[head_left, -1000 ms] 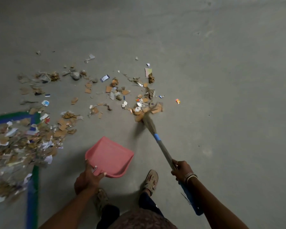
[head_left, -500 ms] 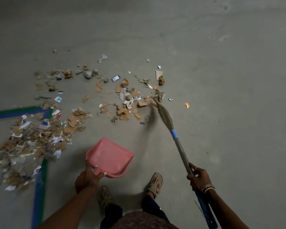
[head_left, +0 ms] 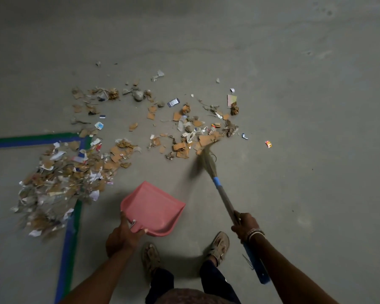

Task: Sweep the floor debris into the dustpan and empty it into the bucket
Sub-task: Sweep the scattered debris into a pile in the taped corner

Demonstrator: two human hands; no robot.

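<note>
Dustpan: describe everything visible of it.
The dustpan is pink and looks like smooth plastic: a shallow tray with raised side and back walls and an open front lip pointing away from the person. Nothing lies in it. The left hand grips its near left corner. It sits low between the debris pile and the broom; floor contact cannot be told.

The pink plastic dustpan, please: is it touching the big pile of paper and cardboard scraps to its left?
Apart. The head view shows bare grey floor between the pink plastic dustpan and the pile of paper and cardboard scraps.
</note>
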